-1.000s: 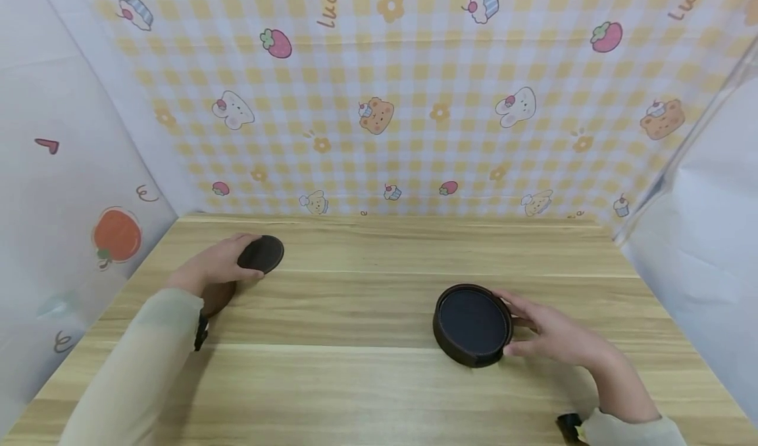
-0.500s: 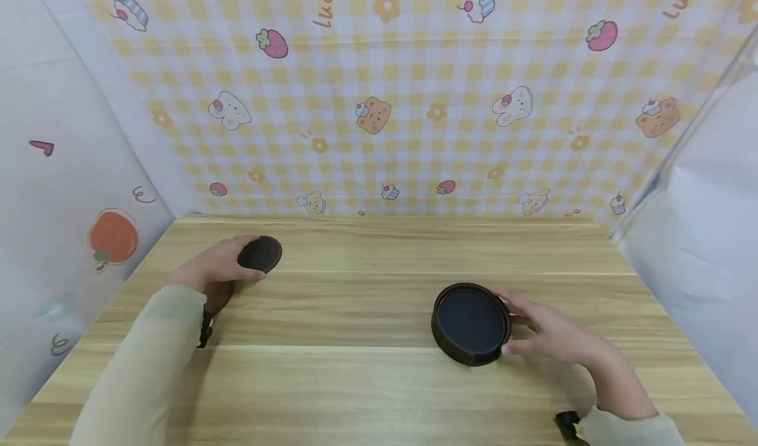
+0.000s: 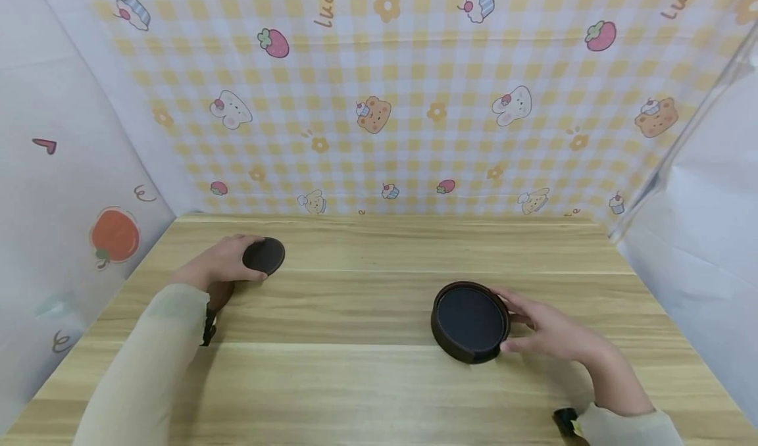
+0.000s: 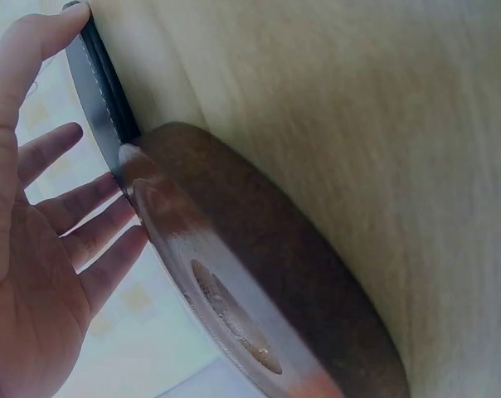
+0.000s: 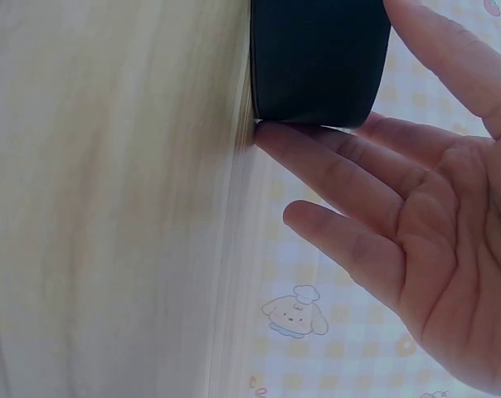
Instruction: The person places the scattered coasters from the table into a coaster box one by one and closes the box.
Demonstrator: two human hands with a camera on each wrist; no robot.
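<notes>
While hands (image 3: 227, 262) (image 3: 547, 331) hold disc (image 3: 266, 256) and round holder (image 3: 448, 348), checked cloth (image 3: 408, 58) reads "luck" (image 3: 324, 2).

A wood-grained tabletop (image 3: 355, 387), pale yellow-brown, stretches before me, its grain running from side to side; behind it hangs a yellow-and-white checked cloth (image 3: 414, 58), printed with strawberries (image 3: 276, 44), cupcakes (image 3: 481, 5), flowers (image 3: 387, 5), bears (image 3: 375, 116) and the word "luck" (image 3: 324, 2); along the left side stands a white sheet (image 3: 53, 196), which carries an orange-red fruit (image 3: 116, 235), a dark red mark (image 3: 47, 147) and brown curls (image 3: 61, 342); along the right side, a second white sheet (image 3: 710, 235) hangs softly creased.
</notes>
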